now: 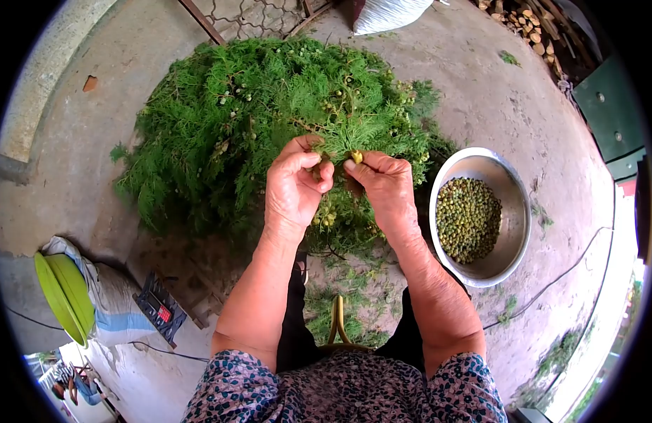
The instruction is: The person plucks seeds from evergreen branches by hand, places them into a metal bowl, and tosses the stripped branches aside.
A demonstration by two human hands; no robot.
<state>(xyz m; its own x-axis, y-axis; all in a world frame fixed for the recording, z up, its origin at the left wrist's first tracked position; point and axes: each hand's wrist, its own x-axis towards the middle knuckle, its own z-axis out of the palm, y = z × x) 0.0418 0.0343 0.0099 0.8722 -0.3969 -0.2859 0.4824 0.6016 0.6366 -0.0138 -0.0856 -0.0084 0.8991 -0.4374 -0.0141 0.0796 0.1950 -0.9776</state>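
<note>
Concrete floor (453,92) spreads around us, with a white sack (393,15) and stacked logs (534,35) at its far side and, in front of us, a broad green pile (199,134) of branches. Over the near part of that pile our two hands sit with their fingertips just apart. The cone (356,156) is right at the tips of our right hand (388,185), thumb and forefinger pinched on it with hardly any gap; our left hand (294,185) is close by on the other side, its thumb and fingers curled almost together, though we cannot tell whether they have hold of anything. A feathery sprig (347,134) fans out beyond the fingertips, its long axis pointing away from us. The metal bowl (513,233) stands on the floor to our right, near the pile, so our right hand is the nearer one to it, and the heap (470,218) inside lies to the right of the pinch and closer to our body. The cone looks small, roundish and yellow-green, brighter than the sprig, and the heap shows much the same colours, olive to yellow with browner bits mixed in
</note>
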